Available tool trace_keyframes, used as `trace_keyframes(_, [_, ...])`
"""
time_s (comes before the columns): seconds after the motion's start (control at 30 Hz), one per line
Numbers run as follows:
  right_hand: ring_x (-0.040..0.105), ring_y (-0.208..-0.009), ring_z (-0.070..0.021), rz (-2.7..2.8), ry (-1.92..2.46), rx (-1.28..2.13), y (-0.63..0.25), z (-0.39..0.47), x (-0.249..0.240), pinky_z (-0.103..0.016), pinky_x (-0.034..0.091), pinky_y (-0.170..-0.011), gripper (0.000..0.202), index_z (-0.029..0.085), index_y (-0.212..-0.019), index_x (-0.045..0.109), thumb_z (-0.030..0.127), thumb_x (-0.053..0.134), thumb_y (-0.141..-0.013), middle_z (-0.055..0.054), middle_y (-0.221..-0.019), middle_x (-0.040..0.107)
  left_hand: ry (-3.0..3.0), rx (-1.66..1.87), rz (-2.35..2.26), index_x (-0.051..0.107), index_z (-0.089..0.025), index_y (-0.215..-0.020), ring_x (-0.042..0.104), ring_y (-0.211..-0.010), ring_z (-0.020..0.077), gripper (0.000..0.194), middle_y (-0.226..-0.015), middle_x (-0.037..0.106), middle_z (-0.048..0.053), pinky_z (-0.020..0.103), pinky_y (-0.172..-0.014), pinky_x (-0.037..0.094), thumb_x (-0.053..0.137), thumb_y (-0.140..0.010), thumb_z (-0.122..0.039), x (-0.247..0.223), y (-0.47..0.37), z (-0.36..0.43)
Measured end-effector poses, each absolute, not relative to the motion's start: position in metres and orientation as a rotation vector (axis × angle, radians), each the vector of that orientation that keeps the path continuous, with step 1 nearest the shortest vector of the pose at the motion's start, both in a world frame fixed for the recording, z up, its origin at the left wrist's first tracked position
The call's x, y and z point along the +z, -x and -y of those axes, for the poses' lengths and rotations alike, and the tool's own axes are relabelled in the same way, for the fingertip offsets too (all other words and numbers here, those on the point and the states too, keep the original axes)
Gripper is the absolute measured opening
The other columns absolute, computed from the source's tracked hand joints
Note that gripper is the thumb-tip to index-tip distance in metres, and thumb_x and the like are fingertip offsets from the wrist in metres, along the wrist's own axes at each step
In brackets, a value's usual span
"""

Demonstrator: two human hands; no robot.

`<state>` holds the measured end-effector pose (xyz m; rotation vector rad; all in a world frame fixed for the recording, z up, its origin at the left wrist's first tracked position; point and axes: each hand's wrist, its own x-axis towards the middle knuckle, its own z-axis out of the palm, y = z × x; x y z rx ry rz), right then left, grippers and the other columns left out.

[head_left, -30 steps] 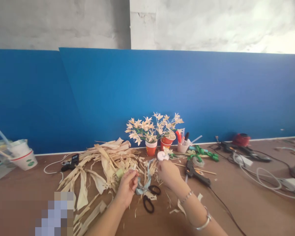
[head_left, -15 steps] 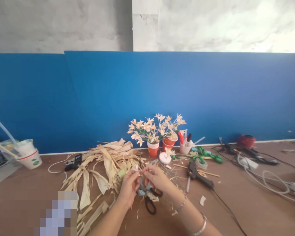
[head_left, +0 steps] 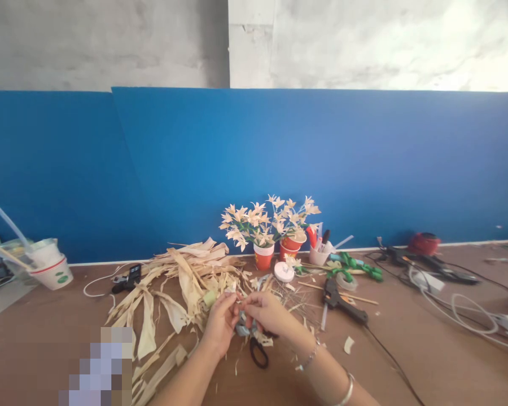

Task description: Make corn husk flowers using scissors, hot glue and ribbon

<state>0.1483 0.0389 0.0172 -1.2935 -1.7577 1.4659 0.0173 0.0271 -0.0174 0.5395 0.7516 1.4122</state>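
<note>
My left hand (head_left: 220, 324) pinches a small pale piece (head_left: 232, 288), apparently dried husk, which sticks up past the fingertips. Against it, my right hand (head_left: 267, 312) is closed with thumb and fingers together; what lies between them is too small to make out. Beneath both hands, dark-handled scissors (head_left: 259, 354) lie on the table, their blades partly hidden. Dried corn husks (head_left: 186, 279) are heaped just beyond and left of my left hand, with a pale green roll (head_left: 209, 299) beside it. Thin wire-like stems (head_left: 307, 304) and scraps are scattered to the right of my right hand.
Pale husk flowers (head_left: 254, 219) stand in red paper cups (head_left: 263, 259) at the back. To the right lie a glue gun (head_left: 342, 301) with its cord, green tape (head_left: 355, 265) and cables (head_left: 457, 316). White cups (head_left: 53, 273) stand far left. A blue partition (head_left: 279, 152) rises behind.
My right hand has shifted slightly left and down, its fingers turning over and covering more of the scissors. My left hand stays nearly still, the pale piece in its fingers.
</note>
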Motion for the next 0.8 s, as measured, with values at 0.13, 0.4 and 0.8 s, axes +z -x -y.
trace_keyframes(0.13, [0.037, -0.031, -0.0040, 1.752, 1.287, 1.472, -0.1481, -0.0396, 0.0158, -0.015, 0.025, -0.033, 0.015, 0.014, -0.075, 0.060, 0.022, 0.048, -0.076, 0.004, -0.049, 0.058, -0.541, 1.399, -0.751, 0.063, -0.013, -0.072, 0.044, -0.049, 0.0035, 0.019, -0.061, 0.054, -0.003, 0.013, -0.041, 0.031, 0.072, -0.062, -0.026, -0.0182, -0.0168, -0.0268])
trace_keyframes(0.4, [0.038, -0.031, -0.0043, 1.755, 1.307, 1.482, -0.1487, -0.0407, 0.0144, -0.015, 0.024, -0.032, 0.014, 0.015, -0.075, 0.059, 0.024, 0.048, -0.075, 0.003, -0.050, 0.059, -0.541, 1.396, -0.747, 0.063, -0.012, -0.071, 0.042, -0.048, 0.0037, 0.016, -0.056, 0.050, -0.004, 0.013, -0.038, 0.027, 0.070, -0.064, -0.024, -0.0182, -0.0164, -0.0257])
trace_keyframes(0.8, [0.038, -0.030, -0.0036, 1.759, 1.324, 1.491, -0.1482, -0.0409, 0.0138, -0.014, 0.023, -0.031, 0.015, 0.015, -0.077, 0.059, 0.023, 0.047, -0.075, 0.004, -0.050, 0.058, -0.532, 1.377, -0.747, 0.063, -0.012, -0.068, 0.043, -0.048, 0.0031, 0.017, -0.061, 0.053, -0.003, 0.013, -0.038, 0.028, 0.072, -0.061, -0.024, -0.0161, -0.0175, -0.0251])
